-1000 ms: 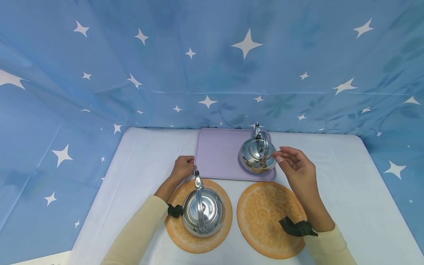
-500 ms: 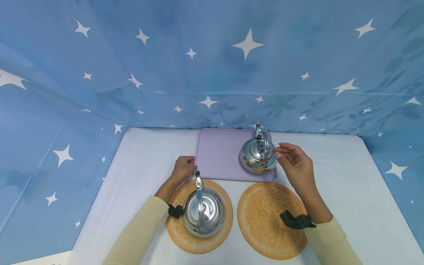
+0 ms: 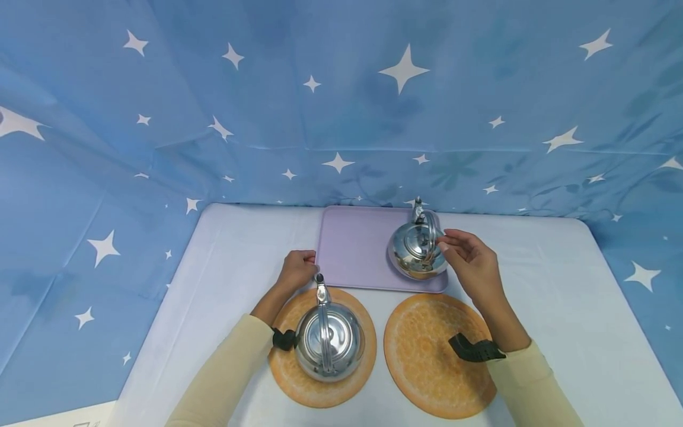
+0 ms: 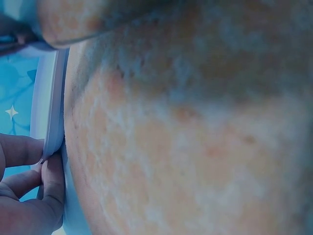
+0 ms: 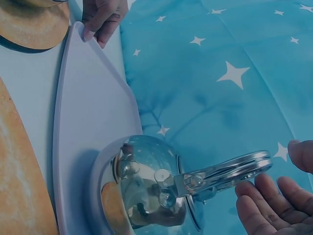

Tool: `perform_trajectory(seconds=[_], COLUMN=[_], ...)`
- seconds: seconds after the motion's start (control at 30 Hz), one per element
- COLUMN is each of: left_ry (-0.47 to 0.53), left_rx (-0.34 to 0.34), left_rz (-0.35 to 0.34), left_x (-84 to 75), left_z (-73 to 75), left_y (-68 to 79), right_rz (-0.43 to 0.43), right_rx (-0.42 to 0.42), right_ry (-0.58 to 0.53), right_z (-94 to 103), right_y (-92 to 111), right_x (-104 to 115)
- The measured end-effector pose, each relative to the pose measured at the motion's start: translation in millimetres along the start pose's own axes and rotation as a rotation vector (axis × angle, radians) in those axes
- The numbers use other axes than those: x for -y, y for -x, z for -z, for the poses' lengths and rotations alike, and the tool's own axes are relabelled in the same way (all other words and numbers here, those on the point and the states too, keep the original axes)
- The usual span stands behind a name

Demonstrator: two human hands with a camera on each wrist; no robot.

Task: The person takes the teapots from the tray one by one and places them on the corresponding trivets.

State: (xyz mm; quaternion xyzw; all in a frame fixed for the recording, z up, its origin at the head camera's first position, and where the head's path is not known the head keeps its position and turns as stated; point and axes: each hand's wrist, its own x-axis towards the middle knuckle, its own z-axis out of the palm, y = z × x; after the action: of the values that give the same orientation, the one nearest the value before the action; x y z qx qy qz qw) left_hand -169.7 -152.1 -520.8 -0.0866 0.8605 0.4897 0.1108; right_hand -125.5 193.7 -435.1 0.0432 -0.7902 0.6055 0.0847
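Note:
My left hand (image 3: 297, 270) pinches the near left corner of a lilac tray (image 3: 347, 249). In the left wrist view, thumb and fingers meet on the tray's rim (image 4: 55, 107). A shiny steel kettle (image 3: 416, 252) stands upright at the tray's right end, spout toward the back. Beside its raised handle (image 5: 225, 174) is my right hand (image 3: 472, 261). The right wrist view has the fingertips (image 5: 245, 188) at the handle's end with the thumb held apart; whether they touch it, I cannot tell. A second steel kettle (image 3: 344, 350) sits in front of the left hand.
Beneath the second kettle lies a round orange-slice placemat (image 3: 320, 394). A matching placemat (image 3: 421, 356) lies to its right. Both are on a white-covered table (image 3: 549, 284), in front of the tray. A blue curtain with white stars (image 3: 341, 118) rises behind the table.
My right hand has moved slightly left, closer to the handle of the kettle on the tray. The left hand stays at the tray corner, and both kettles stay in place.

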Motion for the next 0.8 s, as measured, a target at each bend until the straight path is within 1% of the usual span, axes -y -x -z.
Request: perform_trajectory(seconds=[0.33,0.47,0.57,0.7,0.8], left_ry=[-0.003,-0.003,-0.007,-0.013,-0.012], left_rx=[0.000,-0.001,-0.003,-0.007,-0.009], left_rz=[0.006,0.006,0.009,0.011,0.012], left_x=[1.1,0.9,0.3,0.8,0.4], left_z=[-1.7,-1.2,-0.7,-0.4,-0.4], left_y=[-0.9,-0.1,0.8,0.7,0.5], right_rz=[-0.060,-0.097,-0.129,-0.148,-0.166], right_rx=[0.030,0.056,0.096,0.136,0.155], right_ry=[0.047,0.058,0.008,-0.073,-0.101], right_z=[-5.5,-7.1,-7.6,-7.8,-6.4], right_y=[-4.0,-5.9,-7.3,-8.9,-9.8], right_x=[-4.7,-5.2,-5.4,-4.5,-5.0])
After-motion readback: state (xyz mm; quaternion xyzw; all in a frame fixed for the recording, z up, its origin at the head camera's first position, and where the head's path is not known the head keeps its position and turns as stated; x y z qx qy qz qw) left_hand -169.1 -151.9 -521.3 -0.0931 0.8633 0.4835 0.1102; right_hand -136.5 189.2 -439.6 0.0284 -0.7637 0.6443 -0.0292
